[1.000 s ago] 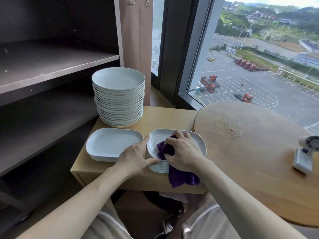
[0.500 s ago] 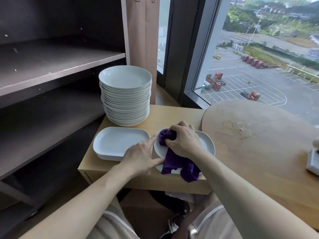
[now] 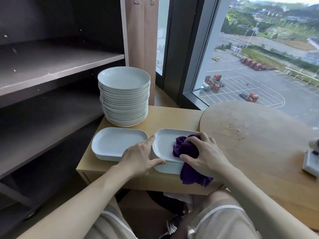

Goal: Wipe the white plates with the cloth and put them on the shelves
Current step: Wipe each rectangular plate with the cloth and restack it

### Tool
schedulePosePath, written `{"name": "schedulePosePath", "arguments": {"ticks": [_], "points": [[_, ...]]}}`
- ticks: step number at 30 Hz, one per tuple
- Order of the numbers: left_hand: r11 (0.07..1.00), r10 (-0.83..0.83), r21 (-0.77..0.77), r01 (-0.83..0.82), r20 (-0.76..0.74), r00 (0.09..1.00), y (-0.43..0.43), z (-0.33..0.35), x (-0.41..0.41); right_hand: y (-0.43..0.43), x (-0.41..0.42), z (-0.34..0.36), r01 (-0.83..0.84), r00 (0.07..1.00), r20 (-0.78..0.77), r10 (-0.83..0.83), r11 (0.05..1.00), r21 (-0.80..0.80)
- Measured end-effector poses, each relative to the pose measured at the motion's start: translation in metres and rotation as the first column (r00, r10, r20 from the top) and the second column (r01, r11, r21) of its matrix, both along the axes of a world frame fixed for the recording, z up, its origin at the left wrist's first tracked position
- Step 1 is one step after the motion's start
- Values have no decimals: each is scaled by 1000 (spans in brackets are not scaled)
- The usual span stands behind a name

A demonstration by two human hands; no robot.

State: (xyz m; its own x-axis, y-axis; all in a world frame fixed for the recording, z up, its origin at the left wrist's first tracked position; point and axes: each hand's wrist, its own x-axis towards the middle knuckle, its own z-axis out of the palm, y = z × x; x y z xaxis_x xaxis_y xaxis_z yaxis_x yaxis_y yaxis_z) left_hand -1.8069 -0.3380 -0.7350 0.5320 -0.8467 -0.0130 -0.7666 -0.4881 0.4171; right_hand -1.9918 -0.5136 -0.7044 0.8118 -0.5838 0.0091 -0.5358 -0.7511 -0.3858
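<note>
So the right hand [image 3: 205, 156] has its fingers [image 3: 195, 139] curled over a bunched-up purple cloth [image 3: 185, 147], pushing it down onto the top plate of the right-hand stack of rectangular white plates [image 3: 164, 144]. The tail end of the cloth hangs out from under the palm, over the near edge of the worktop [image 3: 172, 116]. The left hand [image 3: 139, 157] isn't really gripping anything. Its fingers [image 3: 150, 140] are pretty much straight and spread, with the index along the left rim of that stack and the thumb lying against its near side, kinda bracing the corner. Just outside the left fingers, nearly touching them, is a second stack of rectangular plates [image 3: 114, 144]. Beyond the fingertips, further back on the worktop, is a tall pile of round white plates [image 3: 124, 97]. The dark shelves [image 3: 51, 61] are off past the left hand, with no plates on them. On the far side of the right hand there's a round wooden tabletop [image 3: 259, 135] with a small white gadget [image 3: 310, 163] at its edge, too blurry to say what it is.
</note>
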Motion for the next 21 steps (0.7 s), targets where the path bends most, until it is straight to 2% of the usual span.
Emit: {"name": "schedulePosePath", "arguments": {"ticks": [6, 13, 16, 21], "points": [[995, -99, -9, 99, -24, 995, 5, -8, -7, 11, -8, -14, -9, 977, 211, 34, 993, -115], [995, -86, -50, 84, -24, 996, 1, -7, -15, 3, -2, -17, -22, 979, 198, 40, 996, -92], [993, -68, -104, 55, -128, 989, 3, -6, -17, 3, -2, -17, -28, 982, 186, 42, 997, -78], [985, -34, -172, -32, -366, 930, 2, -2, -18, 5, -1, -17, -16, 983, 183, 29, 997, -72]]}}
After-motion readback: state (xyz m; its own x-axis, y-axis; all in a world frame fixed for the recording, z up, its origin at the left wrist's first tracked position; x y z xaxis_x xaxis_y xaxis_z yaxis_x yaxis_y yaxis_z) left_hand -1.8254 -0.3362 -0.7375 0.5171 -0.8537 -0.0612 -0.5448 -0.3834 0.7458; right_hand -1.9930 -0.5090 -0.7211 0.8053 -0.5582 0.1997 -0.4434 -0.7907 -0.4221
